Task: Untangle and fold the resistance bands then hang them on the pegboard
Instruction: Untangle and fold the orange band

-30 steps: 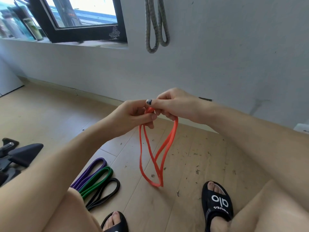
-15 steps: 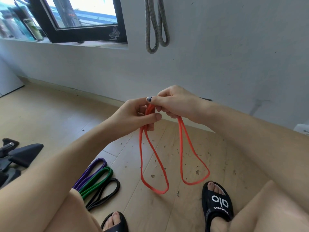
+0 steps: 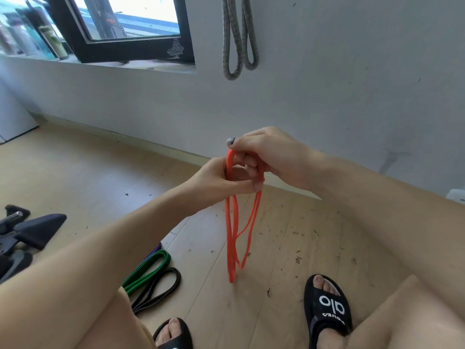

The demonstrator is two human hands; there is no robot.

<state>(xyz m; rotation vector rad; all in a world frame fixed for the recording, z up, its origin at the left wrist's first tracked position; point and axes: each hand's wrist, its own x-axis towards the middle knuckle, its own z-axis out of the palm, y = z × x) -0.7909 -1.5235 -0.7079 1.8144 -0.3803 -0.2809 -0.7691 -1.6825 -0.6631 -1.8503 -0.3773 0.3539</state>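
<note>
Orange resistance band (image 3: 232,238) is held up in front of the wall, above the wood floor (image 3: 75,177), by both hands at its top. Right hand (image 3: 266,152) is curled round the upper bend, thumb pressed on top, fingers hooked thru the loop. Left hand (image 3: 221,180) pinches the strands just below, thumb and fingers closed on them.

Change vs. 0.5 s ago: then two separate loops were hanging well apart, one under each hand. Now the loops are brought together into one narrow bundle, several strands hanging side by side, lower ends close to the floor but whether touching can't be told. Hands also sit a bit closer, touching each other.

Meaning for task: band looks untangled and the fold is being gathered; judged approx. at end of folding step for this band. One thin strand crosses the others mid-way, so bundle may not be fully neat yet.

Still on floor, left of the knees: green band (image 3: 148,269), black band (image 3: 161,288), and a purple band (image 3: 156,248) mostly hidden behind the arm, so those are judged not yet done. A grey band (image 3: 239,36) hangs on the wall above; its hook/peg isn't in view. Dark exercise gear (image 3: 27,230) lies at far left.
</note>
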